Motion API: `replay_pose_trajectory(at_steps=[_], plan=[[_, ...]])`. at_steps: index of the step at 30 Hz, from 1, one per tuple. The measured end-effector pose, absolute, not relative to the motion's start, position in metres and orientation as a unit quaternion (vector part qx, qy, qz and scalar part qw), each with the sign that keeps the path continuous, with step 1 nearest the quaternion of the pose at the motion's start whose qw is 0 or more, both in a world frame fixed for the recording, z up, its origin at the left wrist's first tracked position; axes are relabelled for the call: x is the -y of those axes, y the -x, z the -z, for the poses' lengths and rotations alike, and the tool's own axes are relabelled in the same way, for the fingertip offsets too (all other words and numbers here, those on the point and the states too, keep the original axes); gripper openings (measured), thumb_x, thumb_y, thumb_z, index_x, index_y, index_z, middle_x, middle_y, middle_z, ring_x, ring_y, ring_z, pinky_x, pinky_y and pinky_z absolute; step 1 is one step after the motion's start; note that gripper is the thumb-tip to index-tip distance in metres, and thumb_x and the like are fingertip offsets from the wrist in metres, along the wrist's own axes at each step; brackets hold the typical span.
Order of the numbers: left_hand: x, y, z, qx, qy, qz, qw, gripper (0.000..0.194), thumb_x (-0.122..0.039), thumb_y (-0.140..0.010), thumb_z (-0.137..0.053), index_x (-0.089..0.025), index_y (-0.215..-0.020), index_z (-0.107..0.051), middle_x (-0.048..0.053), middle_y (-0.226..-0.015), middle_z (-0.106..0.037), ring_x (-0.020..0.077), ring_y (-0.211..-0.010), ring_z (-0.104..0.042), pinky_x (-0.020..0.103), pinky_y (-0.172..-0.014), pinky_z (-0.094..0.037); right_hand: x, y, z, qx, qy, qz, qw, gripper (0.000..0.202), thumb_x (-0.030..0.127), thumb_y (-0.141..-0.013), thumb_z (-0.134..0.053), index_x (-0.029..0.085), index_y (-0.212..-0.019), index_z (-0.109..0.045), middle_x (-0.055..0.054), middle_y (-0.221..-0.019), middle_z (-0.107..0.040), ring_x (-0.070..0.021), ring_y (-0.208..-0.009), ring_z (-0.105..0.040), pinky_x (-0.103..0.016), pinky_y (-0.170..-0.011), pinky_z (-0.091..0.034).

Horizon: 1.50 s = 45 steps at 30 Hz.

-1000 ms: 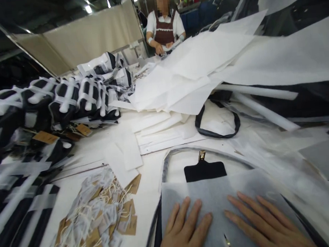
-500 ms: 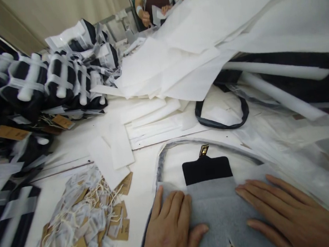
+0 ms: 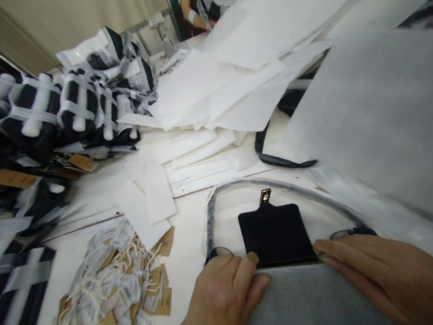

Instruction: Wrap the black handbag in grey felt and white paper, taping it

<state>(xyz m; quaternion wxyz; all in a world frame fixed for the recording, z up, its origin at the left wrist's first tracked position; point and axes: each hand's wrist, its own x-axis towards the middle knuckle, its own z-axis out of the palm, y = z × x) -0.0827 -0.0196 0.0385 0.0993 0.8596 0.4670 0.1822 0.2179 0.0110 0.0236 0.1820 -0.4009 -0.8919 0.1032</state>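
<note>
A handbag lies in front of me, with a grey front panel (image 3: 296,297) and a black flap (image 3: 276,235) laid out beyond it. At the flap's far end is a gold clasp (image 3: 265,196). The bag's handle (image 3: 256,182), in a thin clear-grey wrap, arches around the flap. My left hand (image 3: 228,293) is closed on the bag's top edge left of the flap, thumb on the grey side. On the right of the flap, my right hand (image 3: 381,269) grips the same edge. Some of its fingers are hidden behind the edge.
A heap of tags with strings (image 3: 110,293) lies left of the bag. Wrapped black bags (image 3: 38,112) are stacked at back left. White sheets (image 3: 232,80) spread across the back; a large pale sheet (image 3: 384,127) covers the right. A co-worker's arm (image 3: 194,17) shows at the top.
My hands went from lying flat on the grey surface to closing on the bag's top edge. More of the flap shows. A pale sheet now covers the right side, hiding the white tubes.
</note>
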Motion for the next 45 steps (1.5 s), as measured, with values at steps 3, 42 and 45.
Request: replay_pose_trajectory(at_steps=[3,42,45], plan=[[0.016,0.079,-0.025,-0.490,-0.854,-0.137,0.111,0.027,-0.037,-0.105,-0.037,-0.022,-0.117,-0.055,0.000,-0.084,-0.069,0.0188,-0.065,-0.066,0.033,-0.055,-0.053,-0.022,-0.201,-0.020,0.917,0.372,-0.056,0.130,0.033,0.023,-0.102,-0.037,0.020,-0.123,-0.062,-0.003,-0.095,-0.076,-0.0171,-0.062,-0.070,-0.030,-0.049,-0.055],[0.063,0.070,0.004,-0.346,-0.908,-0.130,-0.196,0.087,-0.084,-0.086,-0.028,-0.036,-0.157,-0.021,0.020,-0.128,-0.067,0.0329,-0.118,-0.065,0.052,-0.095,-0.050,-0.087,-0.162,-0.027,0.836,0.457,-0.214,0.215,0.036,0.024,-0.090,-0.058,0.016,-0.124,-0.066,-0.015,-0.127,-0.068,-0.0294,-0.116,-0.064,-0.045,-0.101,-0.050],[0.066,0.070,-0.004,-0.361,-0.917,-0.105,-0.134,0.081,-0.081,-0.088,-0.034,-0.041,-0.156,-0.019,0.021,-0.134,-0.063,0.0358,-0.120,-0.065,0.057,-0.090,-0.054,-0.110,-0.142,-0.045,0.839,0.450,-0.232,0.200,0.014,0.022,-0.084,-0.064,0.020,-0.091,-0.076,-0.004,-0.088,-0.078,-0.0225,-0.082,-0.072,-0.031,-0.077,-0.056]])
